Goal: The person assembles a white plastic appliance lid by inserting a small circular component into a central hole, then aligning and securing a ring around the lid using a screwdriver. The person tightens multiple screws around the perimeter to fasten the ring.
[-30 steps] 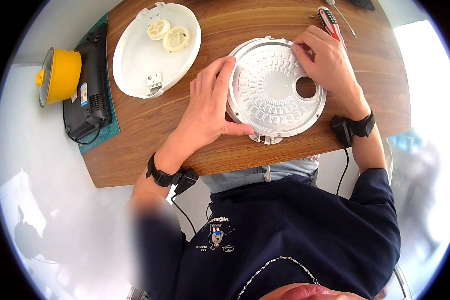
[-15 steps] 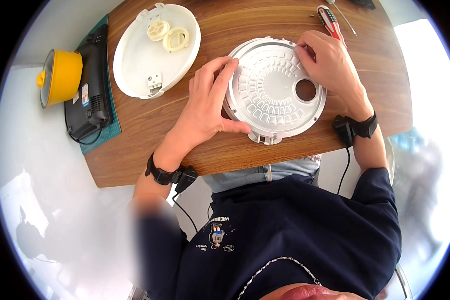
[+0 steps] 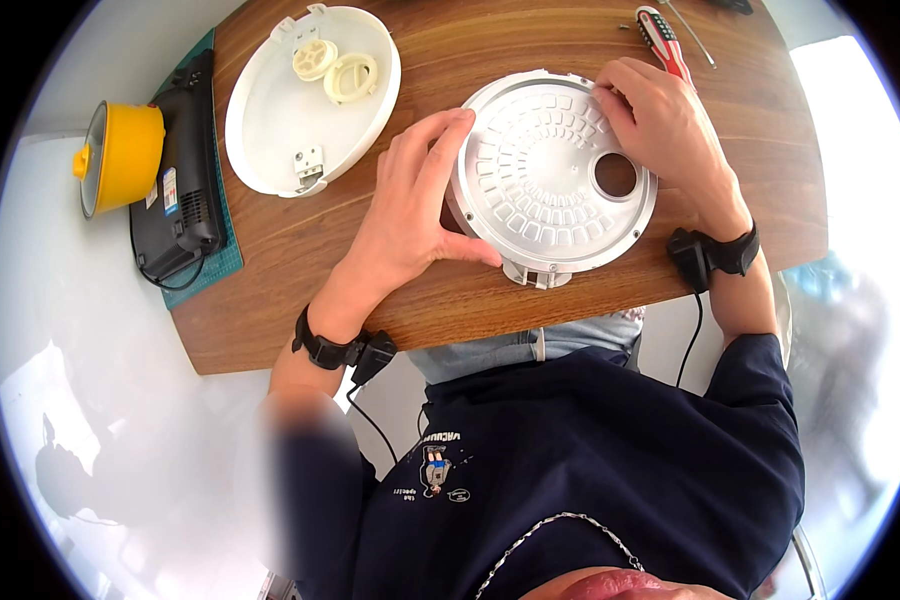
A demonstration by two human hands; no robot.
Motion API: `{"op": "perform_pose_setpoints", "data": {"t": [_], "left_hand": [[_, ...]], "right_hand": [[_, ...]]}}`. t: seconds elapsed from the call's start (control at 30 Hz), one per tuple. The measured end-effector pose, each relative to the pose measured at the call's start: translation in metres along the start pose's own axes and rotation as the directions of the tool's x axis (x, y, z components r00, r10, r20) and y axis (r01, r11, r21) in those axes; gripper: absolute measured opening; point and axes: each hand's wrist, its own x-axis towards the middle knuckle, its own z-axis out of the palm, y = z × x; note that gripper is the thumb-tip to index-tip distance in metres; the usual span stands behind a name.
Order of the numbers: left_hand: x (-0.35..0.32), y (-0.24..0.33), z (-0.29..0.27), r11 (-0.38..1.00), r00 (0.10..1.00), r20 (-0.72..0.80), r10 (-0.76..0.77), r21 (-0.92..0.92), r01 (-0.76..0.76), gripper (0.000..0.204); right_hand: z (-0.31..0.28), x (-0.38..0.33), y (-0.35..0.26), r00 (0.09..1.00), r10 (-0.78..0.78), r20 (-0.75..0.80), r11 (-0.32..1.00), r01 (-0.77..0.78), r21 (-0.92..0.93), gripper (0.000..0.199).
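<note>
A round silvery metal lid plate (image 3: 550, 190), stamped with rings of small raised pads, lies on the table in front of me. It has a round hole on its right side and a hinge-like clip at its near edge. My left hand (image 3: 402, 205) spans the plate's left side, thumb at the near rim and fingertips higher up the same side. At the far right rim, my right hand (image 3: 660, 120) has its fingers curled and pinched against the edge. Whether a small part sits in that pinch is hidden.
A white oval lid shell (image 3: 270, 130) at the left holds a cream ring (image 3: 351, 78) and a cream wheel-shaped part (image 3: 315, 60). A red-and-black screwdriver handle (image 3: 662, 42) lies beyond my right hand. A yellow pot (image 3: 135, 158) and a black appliance (image 3: 185, 190) stand far left.
The metal lid plate has shifted slightly right and away from me, and less of the lower rim shows at its far left. Both hands keep nearly the same place on it.
</note>
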Motion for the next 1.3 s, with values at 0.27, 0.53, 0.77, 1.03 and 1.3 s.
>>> {"op": "perform_pose_setpoints", "data": {"t": [0.27,0.53,0.77,1.03,1.3], "left_hand": [[-0.0008,0.0027,-0.0036,0.997,0.994,0.077,-0.075,0.008,0.075,0.127],[0.0001,0.0070,-0.0037,0.991,0.983,0.142,-0.117,0.077,0.107,0.118],[0.0007,0.0062,-0.0059,0.997,0.994,0.100,-0.053,0.062,0.047,0.109],[0.0015,0.0096,-0.0062,0.996,0.993,0.108,-0.051,0.075,0.043,0.107],[-0.0006,0.0051,-0.0044,0.996,0.991,0.121,-0.062,0.075,0.054,0.100]], "right_hand": [[-0.0031,0.0030,-0.0030,0.996,0.041,0.078,0.999,-0.041,0.005,0.013],[0.0002,0.0018,0.0022,0.989,0.081,0.126,0.989,-0.095,0.114,0.012],[-0.0044,0.0049,-0.0010,0.983,0.115,0.143,0.981,-0.135,0.139,0.012],[-0.0027,0.0034,0.0035,0.986,0.094,0.137,0.977,-0.118,0.180,0.011],[-0.0035,0.0043,0.0026,0.978,0.140,0.152,0.963,-0.170,0.207,0.014]]}}
